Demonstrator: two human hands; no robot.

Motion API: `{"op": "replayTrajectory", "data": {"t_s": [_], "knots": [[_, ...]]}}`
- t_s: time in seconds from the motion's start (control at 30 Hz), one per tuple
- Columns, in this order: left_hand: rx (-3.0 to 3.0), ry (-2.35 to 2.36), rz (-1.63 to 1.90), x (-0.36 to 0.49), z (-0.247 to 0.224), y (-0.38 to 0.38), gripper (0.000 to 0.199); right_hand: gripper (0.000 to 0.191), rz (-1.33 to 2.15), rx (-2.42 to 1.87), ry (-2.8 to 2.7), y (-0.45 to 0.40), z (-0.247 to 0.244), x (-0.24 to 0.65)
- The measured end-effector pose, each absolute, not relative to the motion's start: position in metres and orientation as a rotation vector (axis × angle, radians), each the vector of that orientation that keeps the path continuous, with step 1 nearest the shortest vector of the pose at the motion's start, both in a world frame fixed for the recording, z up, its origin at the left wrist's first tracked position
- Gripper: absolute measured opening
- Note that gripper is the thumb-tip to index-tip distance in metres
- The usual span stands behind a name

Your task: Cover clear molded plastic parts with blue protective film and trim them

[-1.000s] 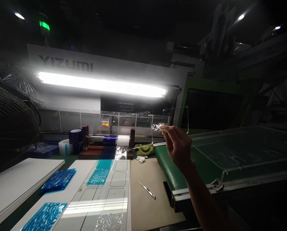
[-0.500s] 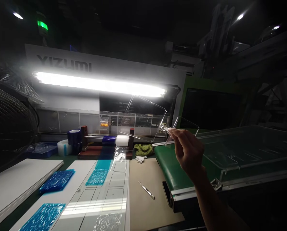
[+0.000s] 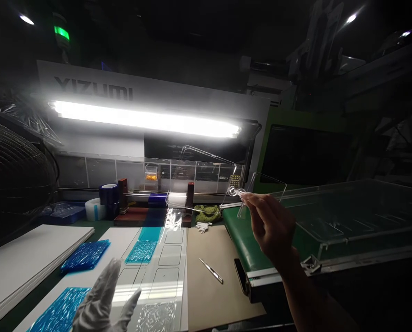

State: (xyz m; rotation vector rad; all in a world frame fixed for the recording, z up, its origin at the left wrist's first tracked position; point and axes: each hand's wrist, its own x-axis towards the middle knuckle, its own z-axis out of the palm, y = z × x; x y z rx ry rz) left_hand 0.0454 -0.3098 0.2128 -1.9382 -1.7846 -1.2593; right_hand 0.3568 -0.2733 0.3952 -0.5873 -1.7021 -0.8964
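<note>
A clear part (image 3: 234,191), glassy and colourless, hangs pinched at its short ringed link by the fingertips of the right hand (image 3: 271,221). The larger panel (image 3: 203,177) lies left of that hand, tilted, its bright upper edge sloping down toward the fingers. The smaller panel (image 3: 266,186) stands just above and behind the knuckles, also tilted, partly hidden by them. Both are thin, see-through and four-sided with rounded corners.

The left hand (image 3: 98,313) wears a whitish glove (image 3: 97,299), creased below the fingers (image 3: 108,280). The right hand (image 3: 271,221) is bare.
</note>
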Motion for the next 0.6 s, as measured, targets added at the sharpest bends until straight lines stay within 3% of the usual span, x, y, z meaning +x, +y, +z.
{"op": "replayTrajectory", "data": {"t_s": [0.2, 0.33, 0.6], "knots": [[-1.745, -1.540, -1.256, 0.051, 0.283, -0.303, 0.094, 0.020, -0.840, -0.592, -1.817, -0.272, 0.388, 0.352], [-1.720, -1.400, -1.031, 0.069, 0.322, -0.308, 0.118, 0.014, -0.764, -0.555, -1.997, -0.273, 0.374, 0.343], [-2.038, -1.352, -0.592, 0.092, 0.305, -0.301, 0.133, 0.016, -0.608, -0.660, -2.363, -0.285, 0.319, 0.316]]}}
